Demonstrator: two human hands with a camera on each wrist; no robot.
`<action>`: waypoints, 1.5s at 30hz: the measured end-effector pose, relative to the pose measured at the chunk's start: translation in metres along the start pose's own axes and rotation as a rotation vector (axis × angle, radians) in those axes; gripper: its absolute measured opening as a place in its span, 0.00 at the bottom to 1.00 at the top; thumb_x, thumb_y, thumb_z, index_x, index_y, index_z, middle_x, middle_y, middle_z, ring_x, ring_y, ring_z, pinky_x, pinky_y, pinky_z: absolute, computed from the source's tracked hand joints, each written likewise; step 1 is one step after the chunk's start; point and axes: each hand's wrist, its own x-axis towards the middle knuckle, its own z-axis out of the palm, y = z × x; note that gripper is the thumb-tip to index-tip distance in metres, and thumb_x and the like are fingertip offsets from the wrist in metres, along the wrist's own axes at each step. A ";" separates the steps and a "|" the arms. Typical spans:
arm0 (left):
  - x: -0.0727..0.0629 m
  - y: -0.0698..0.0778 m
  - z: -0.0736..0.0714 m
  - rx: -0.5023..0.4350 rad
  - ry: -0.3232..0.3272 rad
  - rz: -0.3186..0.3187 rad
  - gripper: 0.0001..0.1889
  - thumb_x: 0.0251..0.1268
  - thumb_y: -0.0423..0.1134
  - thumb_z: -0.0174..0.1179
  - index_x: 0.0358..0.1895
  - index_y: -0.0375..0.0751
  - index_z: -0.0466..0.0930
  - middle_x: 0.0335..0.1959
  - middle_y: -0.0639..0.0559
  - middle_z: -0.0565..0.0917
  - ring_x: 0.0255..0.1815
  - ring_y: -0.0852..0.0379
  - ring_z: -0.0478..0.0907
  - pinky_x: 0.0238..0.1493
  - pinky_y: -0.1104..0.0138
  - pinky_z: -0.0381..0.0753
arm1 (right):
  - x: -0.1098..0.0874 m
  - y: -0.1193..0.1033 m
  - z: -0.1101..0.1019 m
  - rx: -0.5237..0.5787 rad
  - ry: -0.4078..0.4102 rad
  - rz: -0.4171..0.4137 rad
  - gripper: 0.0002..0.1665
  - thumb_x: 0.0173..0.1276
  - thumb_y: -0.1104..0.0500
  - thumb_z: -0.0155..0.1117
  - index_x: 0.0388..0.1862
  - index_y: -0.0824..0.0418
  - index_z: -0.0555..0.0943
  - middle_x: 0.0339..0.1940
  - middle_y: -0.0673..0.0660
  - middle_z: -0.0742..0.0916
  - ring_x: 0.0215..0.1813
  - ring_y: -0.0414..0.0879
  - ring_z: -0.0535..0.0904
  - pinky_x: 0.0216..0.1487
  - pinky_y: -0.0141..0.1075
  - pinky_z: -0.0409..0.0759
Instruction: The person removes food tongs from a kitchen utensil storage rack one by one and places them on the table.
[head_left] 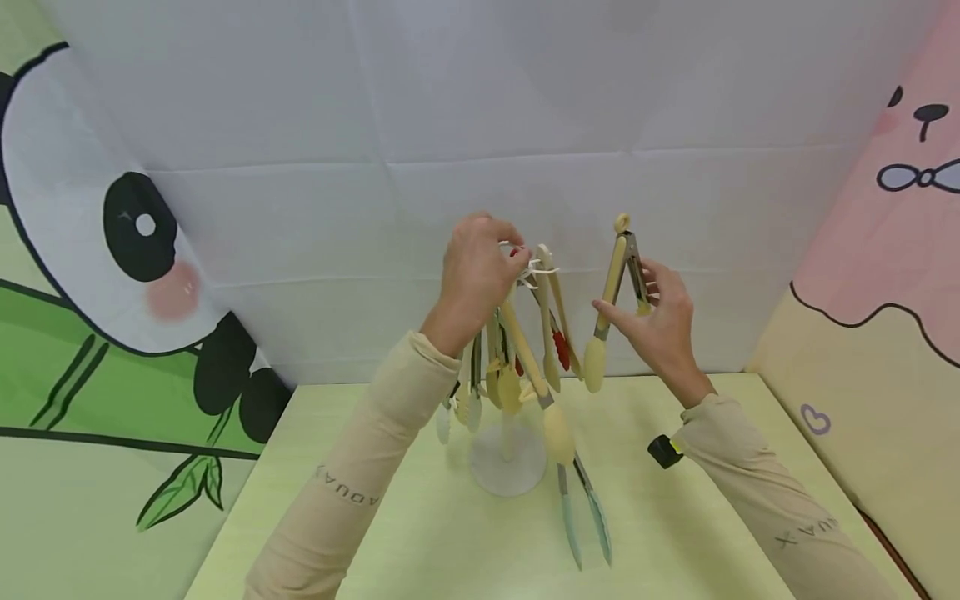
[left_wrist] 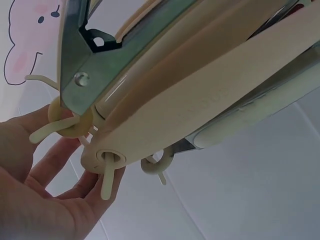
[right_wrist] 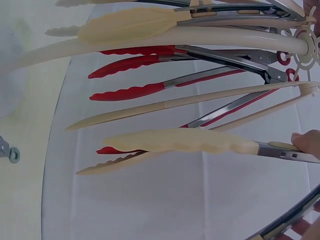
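Observation:
My left hand [head_left: 480,271] grips the top of a white utensil stand [head_left: 510,467], its fingers behind the hook ends in the left wrist view. Yellow tongs [head_left: 558,433], a wooden-looking utensil [right_wrist: 165,104] and red-tipped tongs [right_wrist: 125,65] hang from the hooks around it. To the right of the stand, my right hand [head_left: 663,312] pinches a separate pair of pale yellow tongs [head_left: 595,362] between thumb and fingers. These tongs hang tips down with their arms spread, ring end up. The right wrist view shows the thumb on a metal arm near the yellow tip.
Teal-tipped tongs [head_left: 567,517] lie on the pale table in front of the stand. A small black device [head_left: 664,451] sits at the right sleeve. White cloth covers the back wall, and panels painted with cartoon animals stand at both sides.

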 end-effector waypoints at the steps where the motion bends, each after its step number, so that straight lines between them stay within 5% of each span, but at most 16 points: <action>1: -0.001 0.001 0.000 0.005 0.005 0.003 0.05 0.59 0.36 0.64 0.34 0.41 0.88 0.36 0.46 0.80 0.36 0.54 0.71 0.28 0.68 0.70 | 0.000 0.000 -0.001 -0.005 -0.002 0.006 0.41 0.46 0.58 0.79 0.59 0.66 0.73 0.45 0.65 0.77 0.46 0.56 0.72 0.46 0.51 0.73; 11: 0.000 0.003 -0.001 0.056 0.045 0.025 0.05 0.58 0.39 0.66 0.33 0.42 0.88 0.34 0.48 0.78 0.35 0.54 0.70 0.31 0.68 0.69 | -0.009 -0.002 -0.014 -0.079 -0.069 0.092 0.42 0.48 0.55 0.78 0.61 0.65 0.71 0.45 0.65 0.77 0.45 0.58 0.72 0.46 0.51 0.71; 25: 0.006 0.001 -0.003 -0.010 0.015 0.043 0.03 0.55 0.37 0.67 0.29 0.42 0.89 0.31 0.50 0.82 0.36 0.54 0.73 0.36 0.66 0.70 | -0.023 0.002 -0.032 -0.163 -0.154 0.162 0.42 0.50 0.51 0.77 0.61 0.64 0.71 0.46 0.64 0.76 0.44 0.59 0.71 0.41 0.44 0.65; 34: 0.004 0.003 -0.004 0.023 -0.011 0.037 0.04 0.59 0.36 0.65 0.31 0.40 0.88 0.36 0.44 0.80 0.36 0.54 0.70 0.27 0.68 0.67 | -0.032 0.003 -0.037 -0.212 -0.190 0.169 0.42 0.50 0.50 0.77 0.61 0.64 0.71 0.46 0.64 0.77 0.44 0.59 0.72 0.41 0.45 0.65; 45: 0.006 -0.002 -0.004 -0.031 -0.010 0.083 0.05 0.56 0.33 0.63 0.27 0.39 0.87 0.30 0.46 0.81 0.39 0.52 0.71 0.41 0.63 0.70 | -0.041 0.007 -0.041 -0.242 -0.231 0.198 0.43 0.50 0.48 0.76 0.62 0.64 0.71 0.45 0.64 0.77 0.44 0.57 0.71 0.39 0.46 0.67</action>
